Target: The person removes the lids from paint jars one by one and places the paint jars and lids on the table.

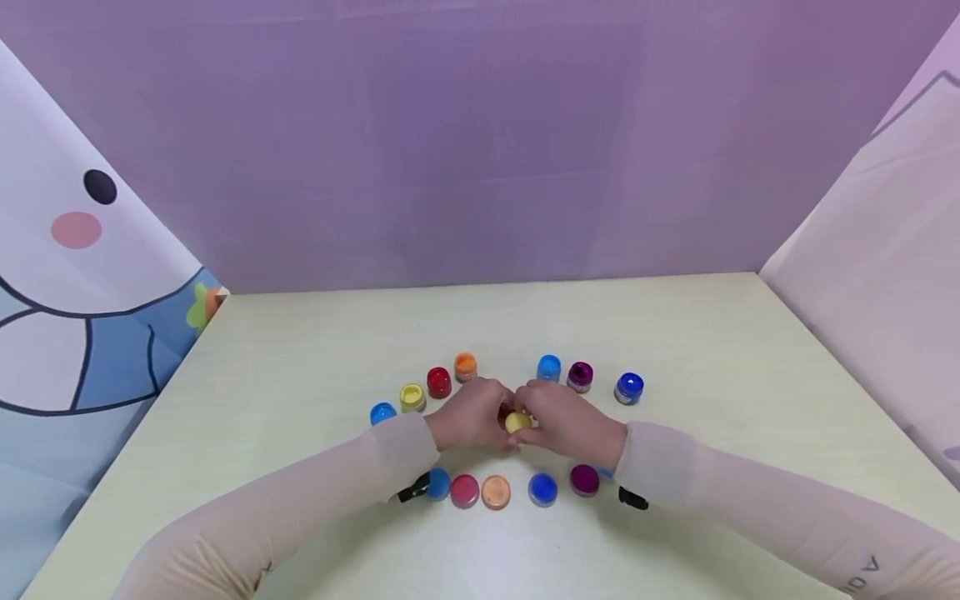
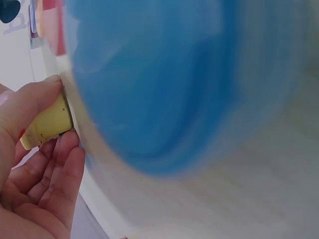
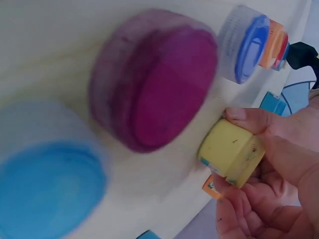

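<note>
Between both hands is a small yellow paint pot (image 3: 227, 142), held low over the pale table near the middle of the head view. My left hand (image 1: 472, 414) grips it from the left, with the thumb on one side and the fingertips under the other in the left wrist view. From the right, my right hand (image 1: 572, 423) pinches the same yellow pot, thumb and index finger at its edge. A band of paler, speckled yellow shows at one end of it in the right wrist view. The hands hide part of the pot.
Behind the hands stand several small pots: orange (image 1: 465, 367), red (image 1: 438, 382), yellow (image 1: 412, 397), purple (image 1: 580, 377), dark blue (image 1: 628, 388). In front lies a row including pink (image 1: 464, 491), peach (image 1: 496, 492), blue (image 1: 543, 489) and purple (image 1: 584, 480) pots, close to the wrists.
</note>
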A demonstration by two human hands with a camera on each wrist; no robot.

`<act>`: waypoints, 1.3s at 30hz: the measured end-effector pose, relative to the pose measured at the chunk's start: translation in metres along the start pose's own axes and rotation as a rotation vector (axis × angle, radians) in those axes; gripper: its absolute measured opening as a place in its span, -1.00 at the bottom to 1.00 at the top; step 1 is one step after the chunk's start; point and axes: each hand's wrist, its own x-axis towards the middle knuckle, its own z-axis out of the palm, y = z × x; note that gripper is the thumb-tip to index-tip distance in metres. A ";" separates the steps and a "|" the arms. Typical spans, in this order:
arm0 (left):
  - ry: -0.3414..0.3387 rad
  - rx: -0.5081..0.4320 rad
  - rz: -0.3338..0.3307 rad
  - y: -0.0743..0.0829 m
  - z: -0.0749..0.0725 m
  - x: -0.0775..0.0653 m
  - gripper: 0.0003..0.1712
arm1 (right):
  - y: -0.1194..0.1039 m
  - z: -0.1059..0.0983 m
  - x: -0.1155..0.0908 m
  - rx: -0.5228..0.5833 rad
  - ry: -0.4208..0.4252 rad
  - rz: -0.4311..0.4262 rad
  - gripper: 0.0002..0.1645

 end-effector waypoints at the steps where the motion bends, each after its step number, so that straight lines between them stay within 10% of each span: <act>1: -0.001 -0.001 -0.003 0.000 0.000 0.000 -0.69 | -0.001 -0.001 0.000 0.002 -0.006 0.007 -0.73; 21: 0.011 -0.008 -0.001 -0.004 -0.003 0.004 -0.68 | -0.002 -0.001 0.006 -0.142 -0.052 -0.100 -0.75; 39: -0.009 -0.017 -0.030 0.000 -0.003 0.001 -0.66 | 0.016 -0.007 0.005 -0.291 -0.134 -0.389 -0.52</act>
